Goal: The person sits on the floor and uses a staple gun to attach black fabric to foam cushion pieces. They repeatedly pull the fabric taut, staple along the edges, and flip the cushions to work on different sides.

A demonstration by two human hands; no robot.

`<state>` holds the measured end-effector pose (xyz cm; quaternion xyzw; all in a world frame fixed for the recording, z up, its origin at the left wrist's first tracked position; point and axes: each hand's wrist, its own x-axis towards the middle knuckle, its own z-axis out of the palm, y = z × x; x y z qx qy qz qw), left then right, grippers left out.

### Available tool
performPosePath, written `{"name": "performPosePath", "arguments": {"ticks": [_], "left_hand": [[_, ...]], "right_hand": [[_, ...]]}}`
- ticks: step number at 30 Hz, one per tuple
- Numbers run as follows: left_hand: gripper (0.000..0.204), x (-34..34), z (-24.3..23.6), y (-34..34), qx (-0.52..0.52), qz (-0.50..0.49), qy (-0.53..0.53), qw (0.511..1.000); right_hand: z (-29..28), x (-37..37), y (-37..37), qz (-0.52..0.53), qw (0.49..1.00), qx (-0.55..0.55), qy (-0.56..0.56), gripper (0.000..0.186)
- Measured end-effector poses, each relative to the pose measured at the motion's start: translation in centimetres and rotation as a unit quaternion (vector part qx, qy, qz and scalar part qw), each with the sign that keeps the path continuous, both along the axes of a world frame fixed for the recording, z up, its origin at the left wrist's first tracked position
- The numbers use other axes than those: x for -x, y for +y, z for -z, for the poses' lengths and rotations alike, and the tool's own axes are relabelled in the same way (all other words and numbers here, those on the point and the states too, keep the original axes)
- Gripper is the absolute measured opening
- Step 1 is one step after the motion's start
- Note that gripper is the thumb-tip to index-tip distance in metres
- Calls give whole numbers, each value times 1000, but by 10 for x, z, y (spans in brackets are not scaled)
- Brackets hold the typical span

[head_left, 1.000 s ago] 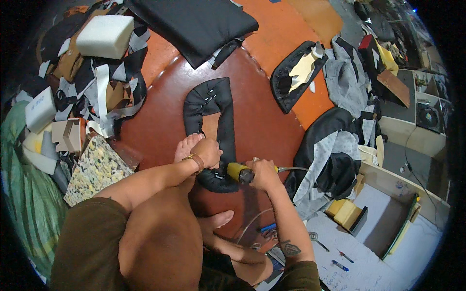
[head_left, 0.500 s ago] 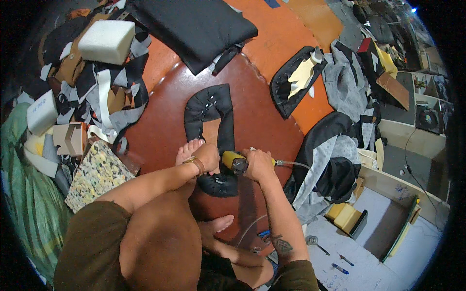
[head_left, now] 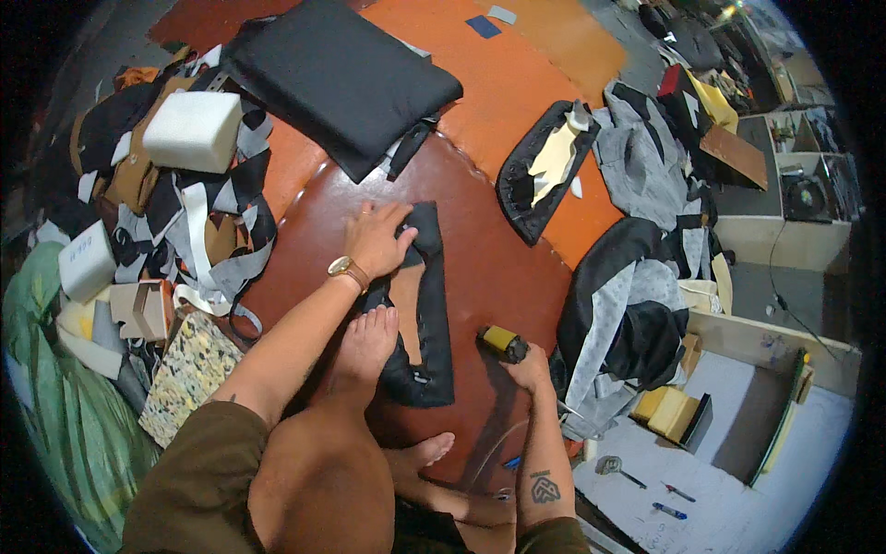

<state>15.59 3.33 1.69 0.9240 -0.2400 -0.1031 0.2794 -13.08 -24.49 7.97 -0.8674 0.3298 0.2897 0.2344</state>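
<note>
Reddish-brown leather (head_left: pixel 498 277) covers the floor where we sit, with orange sheets beyond it. On it lies the black U-shaped padded cover (head_left: pixel 429 305), a tan board showing in its middle; its long axis runs away from us, the closed bend near our knees and the open ends pointing toward the large black cushion (head_left: pixel 341 78) at the top.

Our left hand (head_left: pixel 374 240) is flat on the far left arm of the cover, fingers spread and pressing down, grasping nothing. Our bare foot (head_left: pixel 365 346) pins the same left arm nearer to us, so hand and foot hold that side at two places along its length.

Our right hand (head_left: pixel 531 369) sits just off the cover's right arm, to its right and apart from it, fingers clenched around the handle of a yellow-and-black air stapler (head_left: pixel 503 343). The tool's nose points left and away, toward the cover's right edge. A thin hose (head_left: pixel 494 452) trails back from the right hand toward our legs. The left hand is on the cover; the right is near but not touching it.
</note>
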Motion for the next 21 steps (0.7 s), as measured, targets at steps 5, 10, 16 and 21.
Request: {"name": "performPosePath", "arguments": {"ticks": [5,10,16,21], "left_hand": [[36,60,-8,-30,27,118,22,992],[41,92,-27,-41,80,-27,168,982],[66,92,-6,-57,98,-42,412,905],[41,102,8,-55,131,-60,320,936]], "right_hand": [[-4,-13,3,-23,999,14,29,46],[-2,-10,-4,28,999,3,19,46],[1,-17,-4,19,1000,-7,23,45],[0,-13,1,-3,1000,16,17,41]]}}
